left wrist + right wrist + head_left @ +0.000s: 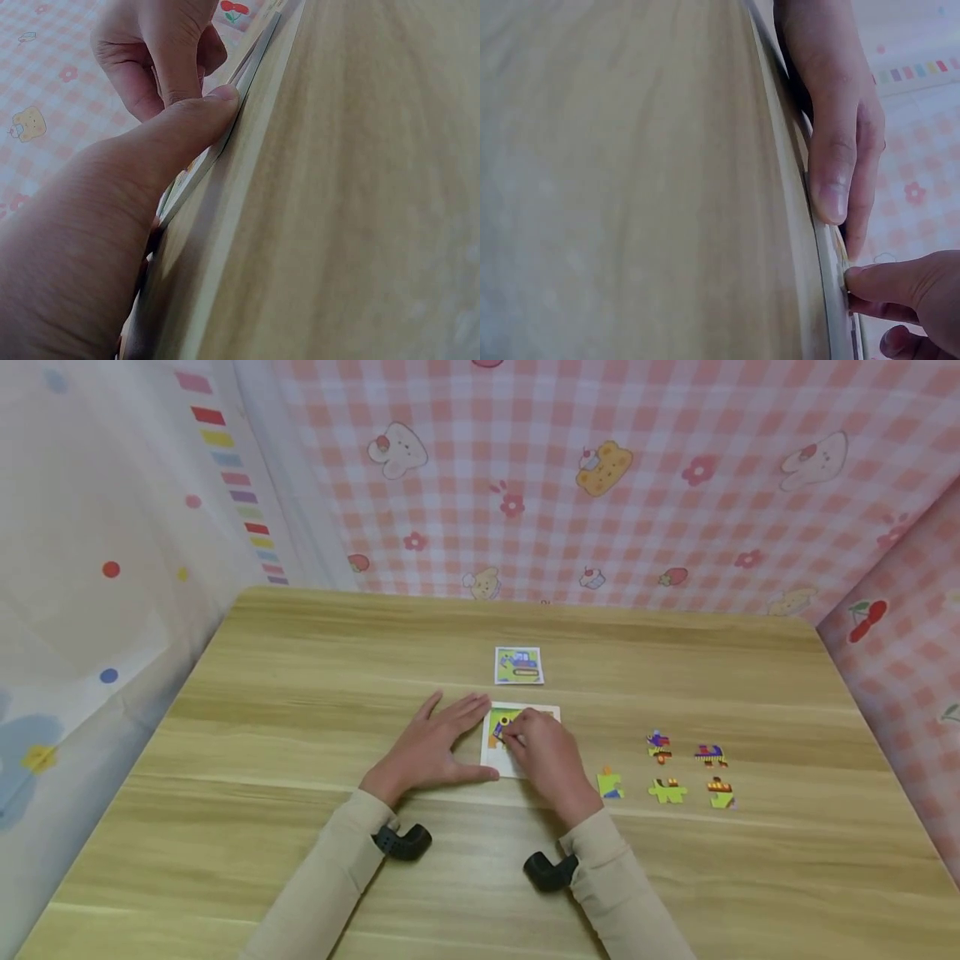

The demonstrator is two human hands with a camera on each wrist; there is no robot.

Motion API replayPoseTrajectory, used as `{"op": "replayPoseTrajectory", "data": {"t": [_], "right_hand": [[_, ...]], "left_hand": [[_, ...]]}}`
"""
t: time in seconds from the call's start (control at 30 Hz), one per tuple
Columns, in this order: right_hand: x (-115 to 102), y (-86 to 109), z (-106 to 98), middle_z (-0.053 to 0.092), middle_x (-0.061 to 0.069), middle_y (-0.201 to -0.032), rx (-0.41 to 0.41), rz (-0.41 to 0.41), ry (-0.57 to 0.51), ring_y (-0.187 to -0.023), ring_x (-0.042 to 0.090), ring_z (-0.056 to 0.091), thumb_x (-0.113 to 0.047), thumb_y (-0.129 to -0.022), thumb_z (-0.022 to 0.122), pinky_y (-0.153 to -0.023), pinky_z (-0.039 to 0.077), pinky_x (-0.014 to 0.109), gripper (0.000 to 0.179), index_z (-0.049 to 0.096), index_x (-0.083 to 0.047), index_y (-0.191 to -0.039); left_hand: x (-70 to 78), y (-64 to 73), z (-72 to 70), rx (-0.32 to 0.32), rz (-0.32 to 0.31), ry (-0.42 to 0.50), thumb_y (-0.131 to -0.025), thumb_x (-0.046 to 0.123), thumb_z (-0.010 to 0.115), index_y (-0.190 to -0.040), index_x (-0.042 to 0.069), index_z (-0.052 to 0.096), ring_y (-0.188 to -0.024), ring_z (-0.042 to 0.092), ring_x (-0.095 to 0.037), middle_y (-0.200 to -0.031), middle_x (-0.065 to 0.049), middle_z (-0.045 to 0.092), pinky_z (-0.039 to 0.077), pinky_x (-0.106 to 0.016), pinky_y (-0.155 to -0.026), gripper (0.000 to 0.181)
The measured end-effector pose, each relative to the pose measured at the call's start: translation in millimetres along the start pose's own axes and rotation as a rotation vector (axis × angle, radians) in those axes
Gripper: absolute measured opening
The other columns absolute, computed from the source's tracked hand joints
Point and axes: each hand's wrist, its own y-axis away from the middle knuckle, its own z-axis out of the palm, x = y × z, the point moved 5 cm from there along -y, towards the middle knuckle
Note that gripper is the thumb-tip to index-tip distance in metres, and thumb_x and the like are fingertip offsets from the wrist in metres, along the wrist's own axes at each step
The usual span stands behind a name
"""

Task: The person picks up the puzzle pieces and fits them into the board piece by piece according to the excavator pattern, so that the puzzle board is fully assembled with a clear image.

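A puzzle piece [498,731], likely light, stiff and best taken by its edges, is sitting at the left of the tray [504,766] on the bench [465,868]; the right hand [550,756] is pinching it, the left hand [435,747] spreading wide against the tray.

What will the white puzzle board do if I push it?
The white puzzle board would probably slide rather than tip or roll, because it lies flat and low on the wooden table. It seems stiff, since its edge looks straight in the left wrist view. It's likely light too, as it looks thin and small.
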Motion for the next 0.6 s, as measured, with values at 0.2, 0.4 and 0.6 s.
{"op": "replayPoseTrajectory", "data": {"t": [0.2,0.4,0.6], "right_hand": [[-1.2,0.7,-0.8,0.075,0.007,-0.101,0.006,-0.014,0.033,-0.096,0.026,0.069,-0.007,-0.096,0.074,-0.087,0.060,0.043,0.010,0.083,-0.006,-0.099],[-0.1,0.7,-0.7,0.076,0.008,-0.103,0.010,-0.001,0.011,-0.097,0.026,0.071,-0.008,-0.096,0.074,-0.089,0.060,0.043,0.010,0.083,-0.006,-0.100],[-1.9,4.0,-4.5,0.074,0.013,-0.113,-0.036,0.005,-0.008,-0.106,0.031,0.070,-0.012,-0.091,0.079,-0.094,0.058,0.047,0.019,0.081,-0.002,-0.108]], "left_hand": [[-0.7,-0.8,0.2,-0.005,-0.001,-0.006,-0.084,0.078,0.063,-0.164,0.014,0.028,-0.157,0.019,-0.016,-0.170,0.002,0.024,-0.004,-0.048,-0.128,0.108],[0.2,0.5,-0.2,-0.001,0.000,-0.006,-0.084,0.078,0.063,-0.164,0.014,0.028,-0.157,0.020,-0.017,-0.170,0.001,0.024,-0.003,-0.049,-0.128,0.108],[0.3,0.3,-0.3,-0.004,0.002,-0.007,-0.084,0.078,0.064,-0.164,0.014,0.028,-0.157,0.020,-0.016,-0.170,0.001,0.024,-0.003,-0.049,-0.128,0.108]]}}
